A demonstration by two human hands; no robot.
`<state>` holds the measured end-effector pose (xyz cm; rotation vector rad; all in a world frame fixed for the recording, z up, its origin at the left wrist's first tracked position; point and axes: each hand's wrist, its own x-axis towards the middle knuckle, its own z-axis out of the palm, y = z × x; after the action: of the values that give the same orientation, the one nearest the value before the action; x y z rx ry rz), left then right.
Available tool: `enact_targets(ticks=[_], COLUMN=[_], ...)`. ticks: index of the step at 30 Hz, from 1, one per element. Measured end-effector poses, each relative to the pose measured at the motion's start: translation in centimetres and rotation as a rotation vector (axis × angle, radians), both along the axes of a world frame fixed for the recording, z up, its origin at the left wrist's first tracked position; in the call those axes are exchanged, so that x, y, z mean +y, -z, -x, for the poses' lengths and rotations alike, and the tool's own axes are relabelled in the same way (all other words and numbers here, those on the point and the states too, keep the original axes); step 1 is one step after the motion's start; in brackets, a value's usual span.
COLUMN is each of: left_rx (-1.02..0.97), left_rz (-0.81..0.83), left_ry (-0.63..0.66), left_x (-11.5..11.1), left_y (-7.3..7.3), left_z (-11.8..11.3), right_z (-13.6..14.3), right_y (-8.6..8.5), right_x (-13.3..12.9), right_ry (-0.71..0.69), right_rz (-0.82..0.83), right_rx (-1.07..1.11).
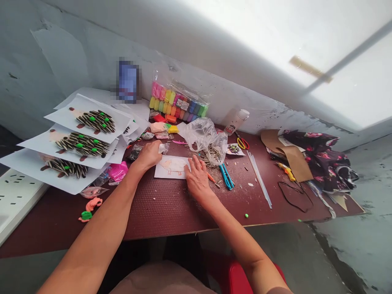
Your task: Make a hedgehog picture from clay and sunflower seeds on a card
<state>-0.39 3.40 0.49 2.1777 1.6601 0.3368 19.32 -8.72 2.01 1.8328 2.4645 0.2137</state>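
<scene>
A white card (161, 172) with a flat, pale clay animal shape (175, 164) and small orange legs lies on the dark red table. My right hand (197, 174) rests over the card's right edge, palm down with fingers spread. At the card's upper left, my left hand (150, 154) is closed around a small whitish piece that I cannot make out. Just right of my right hand are an orange pencil-like tool (211, 178) and a blue cutter (226, 177). A pile of sunflower seeds (211, 157) sits beyond, partly under a clear plastic bag (200, 132).
Stacked sheets with seed hedgehogs (82, 145) stand at left beside a white power strip (18, 196). Behind are coloured clay packs (176, 104) and a bottle (237, 121). Scissors (243, 143), glue sticks (259, 179), a yellow glue gun (288, 172) and floral cloth (324, 163) lie right.
</scene>
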Motion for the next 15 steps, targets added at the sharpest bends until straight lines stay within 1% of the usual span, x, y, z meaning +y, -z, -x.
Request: enact_targets(ticks=[5, 11, 15], left_rx=[0.021, 0.028, 0.03], left_rz=[-0.009, -0.006, 0.004], left_ry=[0.0, -0.01, -0.008], left_x=[-0.1, -0.2, -0.2], left_y=[0.0, -0.1, -0.2], left_z=[-0.1, -0.2, -0.3], right_z=[-0.7, -1.7, -1.8], right_y=[0.0, 0.7, 0.9], right_x=[-0.5, -0.8, -0.6], right_ry=[0.014, 0.144, 0.186], right_rz=[0.021, -0.005, -0.037], right_rx=[0.044, 0.221, 0.286])
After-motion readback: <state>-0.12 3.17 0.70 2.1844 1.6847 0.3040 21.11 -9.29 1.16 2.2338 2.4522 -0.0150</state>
